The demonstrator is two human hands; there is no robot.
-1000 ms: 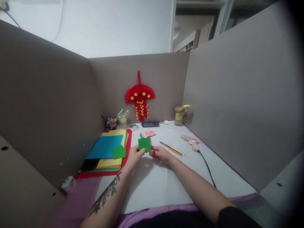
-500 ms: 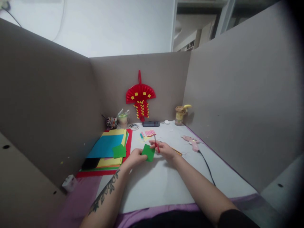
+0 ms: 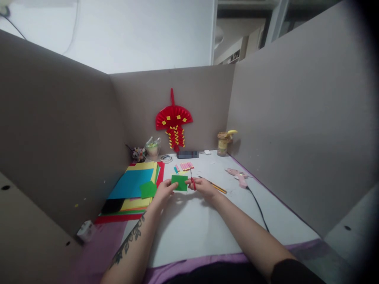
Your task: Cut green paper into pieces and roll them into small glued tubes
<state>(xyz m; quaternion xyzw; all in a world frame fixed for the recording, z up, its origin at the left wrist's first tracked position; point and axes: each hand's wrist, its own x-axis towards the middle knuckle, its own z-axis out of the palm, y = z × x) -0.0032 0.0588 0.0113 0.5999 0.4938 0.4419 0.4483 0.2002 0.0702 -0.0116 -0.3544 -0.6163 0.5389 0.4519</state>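
Note:
A small green paper piece [image 3: 179,183] is held level above the white table, its left side pinched by my left hand [image 3: 166,190]. Red-handled scissors [image 3: 193,183] are in my right hand [image 3: 204,187], blades pointing up and away, just right of the paper. The fingertips of my right hand are at the paper's right edge. Behind the hands lie several small pink rolls [image 3: 186,166] and a little blue piece [image 3: 176,170]. A pencil [image 3: 217,187] rests just right of my right hand.
Stacked coloured sheets [image 3: 130,183] lie at the left, with green paper [image 3: 148,190] on top. A pink glue gun [image 3: 241,178] and its cord are at the right. Along the back stand a lidded cup [image 3: 223,144] and a pen holder [image 3: 138,154]. A red fan ornament [image 3: 174,118] hangs behind.
The green paper has turned from tilted to level and moved slightly left and up. My left hand has shifted with it, and the scissors have moved slightly left.

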